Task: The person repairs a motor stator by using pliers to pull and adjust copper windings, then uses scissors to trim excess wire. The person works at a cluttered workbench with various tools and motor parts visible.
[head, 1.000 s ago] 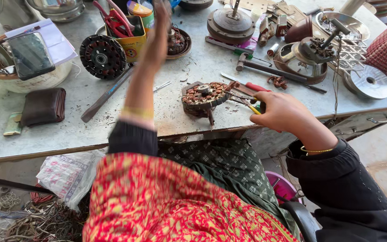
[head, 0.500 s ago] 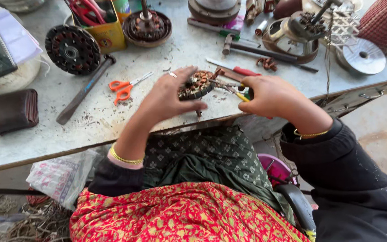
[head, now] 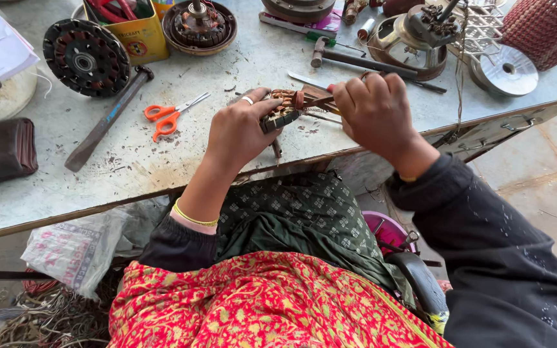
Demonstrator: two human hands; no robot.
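Observation:
My left hand (head: 240, 129) grips a small motor stator with copper windings (head: 285, 109), holding it down near the front edge of the grey metal table (head: 162, 174). My right hand (head: 375, 116) is closed around a screwdriver with a red handle (head: 320, 100), its tip pressed into the windings. A ring shows on a finger of my left hand and a yellow bangle on that wrist. Most of the screwdriver's handle is hidden inside my right fist.
Orange scissors (head: 172, 115) and a hammer (head: 107, 119) lie left of my hands. A black toothed rotor disc (head: 85, 58), a yellow tin of tools (head: 130, 26), motor parts (head: 198, 26), another hammer (head: 356, 61) and a silver disc (head: 504, 71) sit farther back. A dark pouch (head: 1, 151) lies at left.
My left hand came back from the far side of the table and took hold of the stator. My right hand brought the screwdriver onto the windings. The scissors now lie on the table.

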